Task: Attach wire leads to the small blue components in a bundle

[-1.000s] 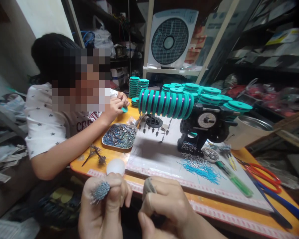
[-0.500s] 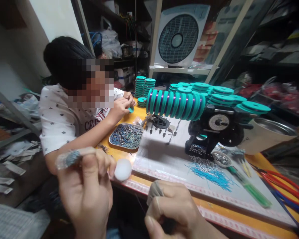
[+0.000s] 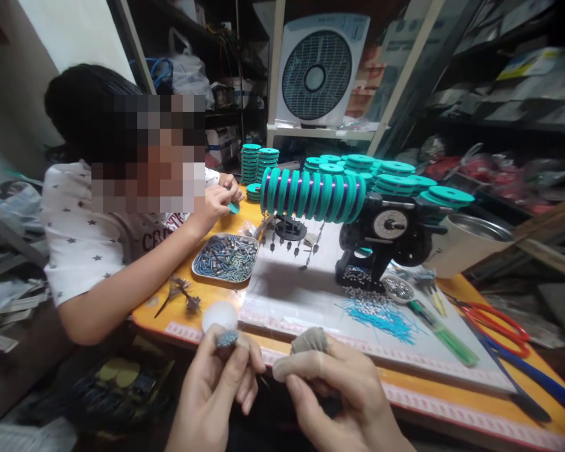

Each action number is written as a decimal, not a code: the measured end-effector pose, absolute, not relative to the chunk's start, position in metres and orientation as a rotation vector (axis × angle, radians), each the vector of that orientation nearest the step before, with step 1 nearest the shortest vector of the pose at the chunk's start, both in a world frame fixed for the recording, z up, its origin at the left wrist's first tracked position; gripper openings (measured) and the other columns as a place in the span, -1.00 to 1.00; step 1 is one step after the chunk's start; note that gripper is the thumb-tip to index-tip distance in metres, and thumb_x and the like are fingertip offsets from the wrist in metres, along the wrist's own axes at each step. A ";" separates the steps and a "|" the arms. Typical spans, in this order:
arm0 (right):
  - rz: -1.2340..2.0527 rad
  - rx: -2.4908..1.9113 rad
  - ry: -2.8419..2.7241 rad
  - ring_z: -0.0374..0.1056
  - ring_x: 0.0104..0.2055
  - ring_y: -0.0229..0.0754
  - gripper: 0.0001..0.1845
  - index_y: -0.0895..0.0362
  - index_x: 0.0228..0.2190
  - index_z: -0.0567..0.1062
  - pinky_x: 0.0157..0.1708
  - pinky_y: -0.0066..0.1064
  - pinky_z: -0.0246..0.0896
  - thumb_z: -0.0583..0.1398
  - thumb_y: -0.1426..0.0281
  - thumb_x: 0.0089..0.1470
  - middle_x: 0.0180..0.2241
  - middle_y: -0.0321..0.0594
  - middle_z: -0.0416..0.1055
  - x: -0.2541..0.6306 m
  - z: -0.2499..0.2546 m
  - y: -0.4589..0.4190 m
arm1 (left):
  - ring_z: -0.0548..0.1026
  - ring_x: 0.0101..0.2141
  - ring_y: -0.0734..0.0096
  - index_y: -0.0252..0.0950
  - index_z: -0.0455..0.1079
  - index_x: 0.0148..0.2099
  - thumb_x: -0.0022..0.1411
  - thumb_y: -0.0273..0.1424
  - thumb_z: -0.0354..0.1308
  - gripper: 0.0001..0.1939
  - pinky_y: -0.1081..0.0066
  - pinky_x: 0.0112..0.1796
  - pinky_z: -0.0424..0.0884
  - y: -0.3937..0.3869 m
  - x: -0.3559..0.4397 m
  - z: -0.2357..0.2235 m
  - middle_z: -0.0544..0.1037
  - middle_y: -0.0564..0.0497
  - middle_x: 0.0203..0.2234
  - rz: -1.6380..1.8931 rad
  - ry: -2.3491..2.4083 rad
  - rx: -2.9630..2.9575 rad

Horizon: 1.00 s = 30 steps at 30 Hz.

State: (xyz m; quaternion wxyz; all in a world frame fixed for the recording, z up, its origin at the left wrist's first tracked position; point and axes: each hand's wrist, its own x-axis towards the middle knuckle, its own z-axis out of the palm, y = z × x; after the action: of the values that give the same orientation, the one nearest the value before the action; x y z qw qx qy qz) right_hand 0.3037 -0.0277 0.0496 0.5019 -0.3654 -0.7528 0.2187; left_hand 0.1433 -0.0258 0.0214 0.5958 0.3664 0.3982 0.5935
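My left hand (image 3: 221, 383) is raised in front of the table's near edge, thumb pressed toward the index finger. A blue-grey patterned wrap (image 3: 227, 339) shows at that fingertip. Close beside it on the right, my right hand (image 3: 343, 392) has its thumb and index finger pinched together. A grey cloth wrap (image 3: 309, 340) covers one of its fingers, and the index tip has a pale cover. Anything held in either pinch is too small or hidden to make out. Just behind my left hand lies a round white translucent piece (image 3: 220, 317).
A black winder (image 3: 381, 235) carries a row of teal spools (image 3: 313, 193). A tray of small dark weights (image 3: 226, 257), blue tubing pieces (image 3: 386, 323), a green-handled tool (image 3: 445, 336) and red-handled scissors (image 3: 499, 326) lie around. A co-worker (image 3: 122, 220) sits at left, handling a teal disc.
My left hand has moved down and right, closer to my right hand, and its index finger has bent inward. The view has turned slightly right.
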 end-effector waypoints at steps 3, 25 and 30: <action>0.604 -0.929 -1.774 0.31 -0.50 -0.30 -0.71 0.09 -0.26 0.63 -0.53 -0.50 0.24 0.15 0.61 0.14 -0.49 -0.28 0.41 0.304 0.043 -0.032 | 0.36 -0.60 0.56 -0.29 0.40 -0.36 0.17 -0.12 0.38 -0.64 0.56 -0.58 0.35 -0.029 0.147 0.016 0.42 0.11 -0.58 1.276 0.893 0.834; 0.680 -1.076 -1.468 0.36 -0.47 -0.30 -0.88 0.06 -0.35 0.66 -0.54 -0.54 0.30 0.28 0.48 0.14 -0.44 -0.27 0.43 0.300 0.031 -0.042 | 0.28 -0.59 0.48 -0.25 0.43 -0.31 0.18 -0.06 0.33 -0.64 0.53 -0.58 0.25 -0.049 0.168 0.007 0.34 0.11 -0.62 1.297 1.077 0.890; 0.424 -1.066 -1.638 0.38 -0.44 -0.28 -0.89 0.10 -0.31 0.66 -0.46 -0.49 0.31 0.32 0.52 0.11 -0.45 -0.26 0.48 0.307 0.029 -0.047 | 0.22 -0.57 0.58 -0.26 0.34 -0.41 0.15 -0.04 0.36 -0.58 0.59 -0.53 0.21 -0.049 0.162 0.010 0.26 0.15 -0.60 1.351 1.023 0.827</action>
State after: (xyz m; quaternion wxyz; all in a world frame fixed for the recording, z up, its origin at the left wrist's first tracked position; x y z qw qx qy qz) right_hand 0.3070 -0.0472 0.0288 0.5403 -0.4485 -0.6893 0.1784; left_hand 0.1622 -0.0494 0.0104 0.5874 0.3549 0.4392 0.5798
